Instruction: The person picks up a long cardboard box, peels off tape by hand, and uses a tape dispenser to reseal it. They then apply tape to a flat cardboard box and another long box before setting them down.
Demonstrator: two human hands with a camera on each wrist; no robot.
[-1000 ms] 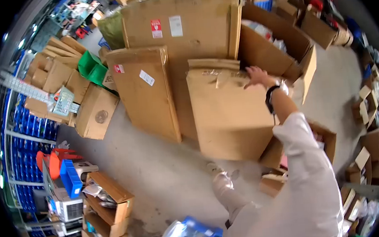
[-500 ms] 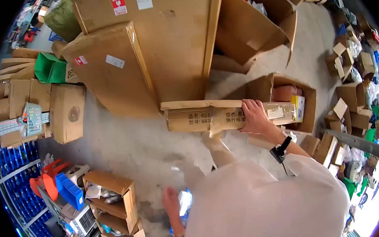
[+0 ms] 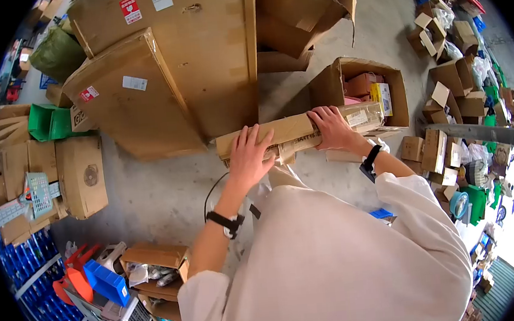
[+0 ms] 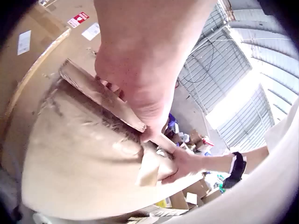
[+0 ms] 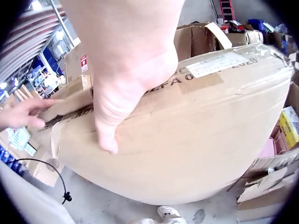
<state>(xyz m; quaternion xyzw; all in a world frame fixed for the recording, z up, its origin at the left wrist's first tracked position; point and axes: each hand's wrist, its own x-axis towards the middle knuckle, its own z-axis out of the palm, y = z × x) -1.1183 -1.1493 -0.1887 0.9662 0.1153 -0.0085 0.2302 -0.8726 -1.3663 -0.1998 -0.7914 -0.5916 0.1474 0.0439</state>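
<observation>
A large flat cardboard box stands on its edge before me, its narrow top partly split with a raised flap. My left hand grips the left part of that top edge, fingers over the flap. Further right along the same edge, my right hand holds the box. In the right wrist view, the right thumb presses on the near face while the other fingers are hidden past the top. Printed lettering and a pale label show along the top.
Two larger flat cartons, one in front and one behind, lean together ahead on the left. An open carton with pink and yellow packages stands just past the box's right end. Boxes and a green bin lie left; more cartons line the right.
The box's top edge has tipped toward me and turned slightly. My left hand has come up from low beside my body onto that edge; my right hand has stayed on it.
</observation>
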